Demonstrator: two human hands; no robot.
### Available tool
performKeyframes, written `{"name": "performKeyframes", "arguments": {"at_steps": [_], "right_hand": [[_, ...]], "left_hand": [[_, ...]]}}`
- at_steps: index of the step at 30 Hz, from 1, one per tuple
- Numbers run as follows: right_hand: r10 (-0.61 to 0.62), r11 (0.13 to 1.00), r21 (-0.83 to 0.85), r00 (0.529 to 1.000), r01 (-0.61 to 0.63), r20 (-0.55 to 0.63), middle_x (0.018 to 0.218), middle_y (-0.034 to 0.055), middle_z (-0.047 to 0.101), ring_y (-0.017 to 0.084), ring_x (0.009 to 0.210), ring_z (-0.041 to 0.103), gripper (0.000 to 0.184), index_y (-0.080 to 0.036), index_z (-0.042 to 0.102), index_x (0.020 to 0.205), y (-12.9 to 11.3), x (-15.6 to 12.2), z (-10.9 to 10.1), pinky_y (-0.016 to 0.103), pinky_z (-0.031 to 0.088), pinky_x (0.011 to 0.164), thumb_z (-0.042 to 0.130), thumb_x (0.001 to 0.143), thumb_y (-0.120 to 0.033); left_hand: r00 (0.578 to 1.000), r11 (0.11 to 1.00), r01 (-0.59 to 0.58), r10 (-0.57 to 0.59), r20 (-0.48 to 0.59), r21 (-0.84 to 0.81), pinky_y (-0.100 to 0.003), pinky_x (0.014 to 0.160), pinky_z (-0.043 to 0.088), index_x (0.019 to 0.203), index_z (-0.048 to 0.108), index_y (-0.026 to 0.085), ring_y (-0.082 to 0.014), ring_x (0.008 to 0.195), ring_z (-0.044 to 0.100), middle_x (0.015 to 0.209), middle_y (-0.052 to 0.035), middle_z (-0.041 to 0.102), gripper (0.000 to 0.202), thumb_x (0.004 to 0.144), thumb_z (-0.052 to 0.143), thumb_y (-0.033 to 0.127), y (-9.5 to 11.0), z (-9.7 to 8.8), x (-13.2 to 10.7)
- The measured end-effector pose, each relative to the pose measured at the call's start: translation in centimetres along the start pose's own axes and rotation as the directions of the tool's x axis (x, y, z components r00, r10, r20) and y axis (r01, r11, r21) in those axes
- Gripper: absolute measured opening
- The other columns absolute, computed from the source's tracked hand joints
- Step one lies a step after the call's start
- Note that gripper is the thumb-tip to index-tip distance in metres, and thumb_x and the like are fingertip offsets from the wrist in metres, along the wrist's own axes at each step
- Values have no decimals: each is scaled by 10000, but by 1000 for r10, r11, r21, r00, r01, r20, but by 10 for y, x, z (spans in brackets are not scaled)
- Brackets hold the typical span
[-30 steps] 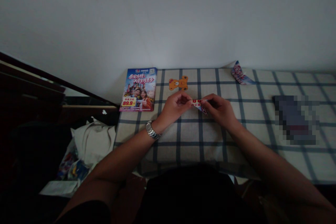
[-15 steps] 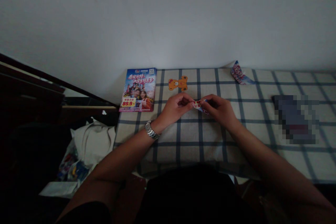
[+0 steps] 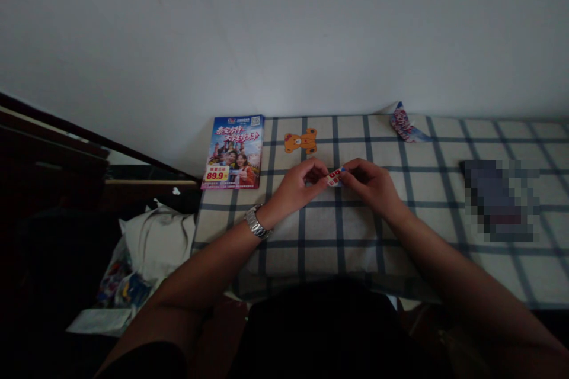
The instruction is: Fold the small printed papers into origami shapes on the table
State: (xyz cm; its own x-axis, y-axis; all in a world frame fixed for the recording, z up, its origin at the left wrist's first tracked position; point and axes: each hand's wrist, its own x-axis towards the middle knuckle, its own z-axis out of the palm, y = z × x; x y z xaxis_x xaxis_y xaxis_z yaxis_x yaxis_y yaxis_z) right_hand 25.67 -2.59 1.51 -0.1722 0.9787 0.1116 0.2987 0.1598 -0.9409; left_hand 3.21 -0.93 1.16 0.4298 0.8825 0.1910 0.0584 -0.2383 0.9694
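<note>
Between my hands is a small piece of folded printed paper [image 3: 335, 177], white with red print and a bit of blue. My left hand [image 3: 306, 182], with a metal watch on its wrist, pinches the paper's left end between thumb and fingers. The right end is pinched by my right hand [image 3: 372, 185]. Both hands are above the checked cloth [image 3: 320, 228]. Behind my left hand lies a flat orange bear cutout [image 3: 301, 141]. A stack of printed flyers [image 3: 233, 152] marked 89.9 lies to the left.
A bent strip of printed paper [image 3: 405, 124] rests by the wall at the back. To the right lies a dark pixelated object [image 3: 493, 198]. On the lower left are a white bag [image 3: 157, 240] and dark wooden furniture [image 3: 53, 160].
The folded paper has turned between my fingers; it looks shorter, and its red-printed face now shows more. Both hands stay in nearly the same place.
</note>
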Motion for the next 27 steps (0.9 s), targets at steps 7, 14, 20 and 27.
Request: {"name": "performKeyframes", "arguments": {"at_steps": [7, 14, 20, 27], "right_hand": [[-24, 999, -42, 999, 26, 35, 864, 31, 790, 196, 760, 723, 293, -230, 761, 972, 0, 1, 0, 310, 545, 681, 752, 944, -521], [28, 998, 56, 1000, -28, 5, 985, 56, 813, 234, 872, 763, 382, -246, 772, 1044, -1, 2, 1, 349, 608, 779, 788, 903, -601], [84, 995, 59, 996, -84, -10, 859, 37, 780, 206, 722, 727, 348, -238, 765, 991, 1, 1, 0, 329, 582, 664, 798, 897, -571], [27, 998, -57, 1000, -27, -2, 848, 36, 773, 195, 730, 693, 287, -230, 777, 974, 4, 1, -3, 308, 513, 651, 763, 936, -514]], "left_hand": [[999, 1000, 2, -3, 37, 23, -273, 741, 547, 979, 711, 196, -160, 806, 704, 883, -29, 747, 228, 996, 738, 422, 2, 0, 0], [997, 999, 22, -19, -70, 32, -262, 772, 538, 1010, 694, 190, -152, 838, 689, 926, -32, 739, 285, 982, 748, 468, -3, -3, 0], [999, 999, -23, 24, -35, 22, -243, 734, 513, 986, 658, 188, -131, 806, 659, 918, -18, 700, 200, 991, 729, 375, -4, -1, 0], [1000, 1000, -1, 1, -5, 26, -234, 750, 553, 992, 649, 178, -122, 808, 676, 928, -26, 706, 155, 976, 722, 314, -6, 1, -1]]}}
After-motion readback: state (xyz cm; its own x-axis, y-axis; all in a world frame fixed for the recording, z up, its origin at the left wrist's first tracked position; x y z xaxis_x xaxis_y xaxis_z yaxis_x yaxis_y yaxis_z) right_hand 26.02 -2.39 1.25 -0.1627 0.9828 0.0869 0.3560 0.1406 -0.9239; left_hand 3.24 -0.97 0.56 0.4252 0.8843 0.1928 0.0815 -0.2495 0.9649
